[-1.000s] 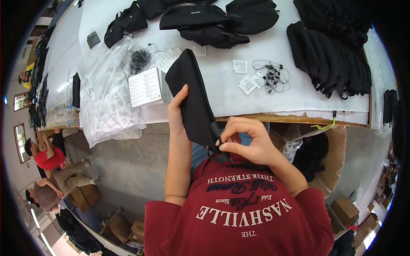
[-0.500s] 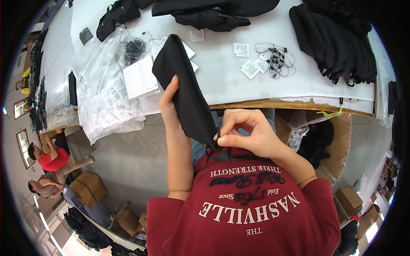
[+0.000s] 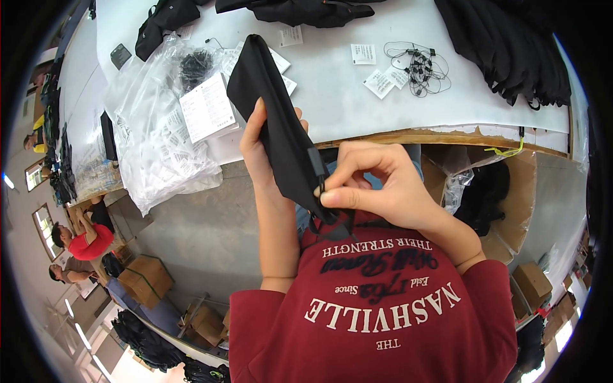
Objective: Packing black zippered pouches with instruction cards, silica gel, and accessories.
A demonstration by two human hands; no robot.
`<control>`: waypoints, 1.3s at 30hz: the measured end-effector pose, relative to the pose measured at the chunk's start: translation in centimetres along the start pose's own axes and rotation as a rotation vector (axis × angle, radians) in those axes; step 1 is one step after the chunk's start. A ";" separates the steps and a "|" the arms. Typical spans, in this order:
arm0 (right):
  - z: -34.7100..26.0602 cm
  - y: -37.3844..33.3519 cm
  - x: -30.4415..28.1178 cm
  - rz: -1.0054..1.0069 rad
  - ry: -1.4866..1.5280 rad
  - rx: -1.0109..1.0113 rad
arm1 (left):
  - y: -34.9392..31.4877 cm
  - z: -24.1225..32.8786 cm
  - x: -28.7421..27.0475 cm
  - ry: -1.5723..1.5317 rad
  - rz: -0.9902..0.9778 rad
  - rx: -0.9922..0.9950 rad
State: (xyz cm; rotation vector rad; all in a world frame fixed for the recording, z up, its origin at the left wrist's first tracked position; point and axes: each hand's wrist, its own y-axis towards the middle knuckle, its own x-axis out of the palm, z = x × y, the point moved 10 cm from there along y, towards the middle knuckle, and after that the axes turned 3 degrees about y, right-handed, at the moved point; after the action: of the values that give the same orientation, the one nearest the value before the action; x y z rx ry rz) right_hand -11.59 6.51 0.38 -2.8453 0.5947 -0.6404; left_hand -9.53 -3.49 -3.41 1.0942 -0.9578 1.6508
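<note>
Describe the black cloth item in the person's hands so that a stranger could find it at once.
Start at the long white table and come to its near edge. There the left hand holds up a long, narrow black fabric piece, while the right hand pinches its lower end. Unlike the other black items, it does not lie on the table.

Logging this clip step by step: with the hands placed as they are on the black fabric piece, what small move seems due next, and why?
Probably the right hand should draw the small part it pinches along the lower end of the black fabric piece. The left hand grips the piece from behind, holding it upright above the lap, while the right fingertips are closed at its edge.
</note>
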 end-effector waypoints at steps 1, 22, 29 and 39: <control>-0.6 0.0 -0.3 0.049 -0.045 -0.063 | 0.0 0.0 0.1 -0.019 -0.004 0.001; -4.6 -4.1 2.6 0.063 -0.774 -0.552 | -2.4 5.4 0.9 0.120 0.008 0.362; -5.0 -3.5 1.3 0.045 -0.732 -0.467 | -2.5 6.1 0.0 0.065 0.045 0.432; -8.0 -1.7 3.3 -0.078 -0.967 -0.662 | -1.9 3.8 1.0 0.150 0.039 0.254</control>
State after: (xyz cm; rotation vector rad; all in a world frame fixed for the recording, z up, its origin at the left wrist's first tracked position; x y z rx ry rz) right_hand -11.83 6.13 9.16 -3.2077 0.5550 1.0937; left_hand -6.98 -6.21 -1.11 1.1042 -0.6901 1.8959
